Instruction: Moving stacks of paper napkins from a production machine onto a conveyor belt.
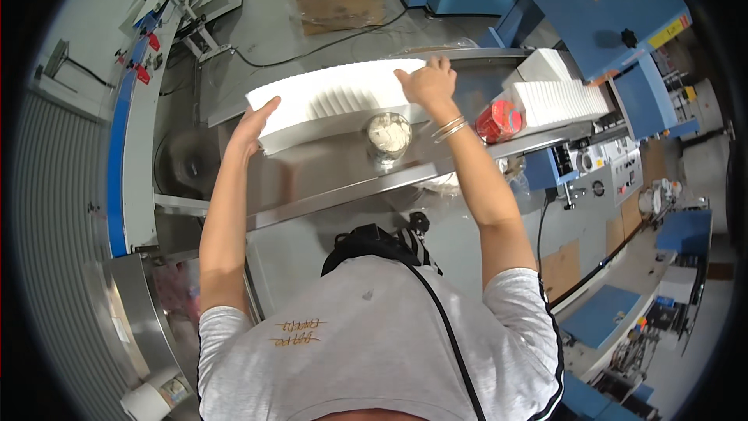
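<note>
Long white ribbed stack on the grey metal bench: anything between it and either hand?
Nothing visible: left hand touches the left end of the long white ribbed stack, right hand its right end. A clear round container with whitish contents stands by its near side, between the hands, blocking neither.

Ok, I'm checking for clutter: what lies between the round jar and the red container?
In the head view, the right wrist with its bangles crosses over the metal bench between the round jar and the red container.

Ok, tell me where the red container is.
In the head view, the red container is right of the right hand, beside the rightmost white stack.
</note>
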Demonstrator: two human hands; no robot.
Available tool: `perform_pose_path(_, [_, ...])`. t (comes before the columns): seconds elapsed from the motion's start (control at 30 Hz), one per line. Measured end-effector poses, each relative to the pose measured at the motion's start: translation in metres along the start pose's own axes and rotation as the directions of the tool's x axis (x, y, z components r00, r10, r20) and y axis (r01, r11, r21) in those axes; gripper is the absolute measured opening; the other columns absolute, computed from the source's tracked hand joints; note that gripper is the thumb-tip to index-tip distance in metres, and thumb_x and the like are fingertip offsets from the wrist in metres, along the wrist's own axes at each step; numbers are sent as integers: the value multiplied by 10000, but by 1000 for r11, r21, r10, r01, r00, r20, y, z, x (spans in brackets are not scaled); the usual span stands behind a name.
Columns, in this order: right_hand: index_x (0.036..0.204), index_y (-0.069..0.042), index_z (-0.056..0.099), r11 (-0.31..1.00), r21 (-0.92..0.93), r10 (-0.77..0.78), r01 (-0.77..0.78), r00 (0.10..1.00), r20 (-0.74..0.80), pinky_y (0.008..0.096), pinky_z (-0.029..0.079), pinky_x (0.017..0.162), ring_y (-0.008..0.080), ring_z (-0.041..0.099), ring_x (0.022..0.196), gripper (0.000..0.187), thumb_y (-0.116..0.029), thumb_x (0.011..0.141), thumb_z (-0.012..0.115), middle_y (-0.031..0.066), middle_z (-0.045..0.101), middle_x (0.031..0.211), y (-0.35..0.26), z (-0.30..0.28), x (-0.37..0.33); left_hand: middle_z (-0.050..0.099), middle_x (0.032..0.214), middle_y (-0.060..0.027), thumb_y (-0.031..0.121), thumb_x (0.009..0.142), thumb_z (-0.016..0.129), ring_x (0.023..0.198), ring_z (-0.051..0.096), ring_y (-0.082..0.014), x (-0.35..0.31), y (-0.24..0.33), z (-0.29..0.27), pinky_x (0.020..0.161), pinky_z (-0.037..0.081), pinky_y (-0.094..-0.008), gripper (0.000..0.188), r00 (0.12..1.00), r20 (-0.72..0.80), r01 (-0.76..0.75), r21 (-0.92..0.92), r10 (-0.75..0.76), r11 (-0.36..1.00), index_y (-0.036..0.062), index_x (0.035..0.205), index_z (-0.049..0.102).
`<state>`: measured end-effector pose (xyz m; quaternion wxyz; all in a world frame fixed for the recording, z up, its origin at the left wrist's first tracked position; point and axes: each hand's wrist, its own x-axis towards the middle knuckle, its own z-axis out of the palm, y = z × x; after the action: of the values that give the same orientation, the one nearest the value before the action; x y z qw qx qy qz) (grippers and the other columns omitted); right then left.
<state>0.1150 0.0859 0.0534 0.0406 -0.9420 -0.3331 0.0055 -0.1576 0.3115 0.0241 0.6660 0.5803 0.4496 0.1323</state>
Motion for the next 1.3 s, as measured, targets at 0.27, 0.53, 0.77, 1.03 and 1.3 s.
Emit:
perform_pose_path(0.27, [1055, 39, 678, 991, 37, 127, -127, 992, 1, 474, 267, 1066, 429, 292, 1322, 786, -667, 848, 400, 185, 479, 1359, 94, -6, -16, 487, 1328, -151, 255, 837, 707, 1221, 466, -263, 4, 14, 75, 1019, 368, -366, 719, 971, 209, -115, -24, 118, 993, -14, 1379, 320])
perform_pose_path(0.53, [1150, -35, 509, 962, 254, -82, 99, 994, -76, 434, 513, 786, 357, 608, 919, 690, -612, 786, 610, 212, 609, 1008, 7, -32, -114, 457, 1350, -166, 287, 847, 692, 1241, 447, -269, 4, 21, 89, 1026, 363, -362, 749, 954, 278, -127, 42, 110, 991, -24, 1395, 286])
perform_pose_path(0.77, [1192, -67, 463, 867, 438, -131, 237, 957, -259, 421, 497, 785, 361, 470, 971, 741, -245, 559, 806, 187, 442, 1122, -22, 23, -136, 382, 1426, -167, 349, 848, 689, 1312, 375, -277, 8, 20, 88, 1077, 292, -357, 841, 967, 225, -152, 150, 116, 977, -24, 1436, 218])
perform_pose_path(1.03, [1301, -39, 436, 805, 443, -69, 395, 803, -592, 432, 439, 883, 373, 488, 1018, 839, -262, 584, 811, 224, 452, 1119, 85, -92, -88, 369, 1451, -123, 339, 842, 685, 1357, 308, -241, -7, 16, 77, 1107, 209, -338, 825, 984, 148, -120, 172, 95, 978, -1, 1451, 243])
perform_pose_path(1.3, [1236, -10, 536, 940, 266, 280, -212, 926, -253, 464, 461, 899, 442, 518, 1023, 845, -462, 549, 727, 306, 483, 1153, 258, -21, 85, 329, 1477, -126, 307, 856, 677, 1385, 265, -249, -9, 21, 83, 1121, 179, -342, 841, 980, 192, -69, 73, 54, 995, 5, 1470, 187])
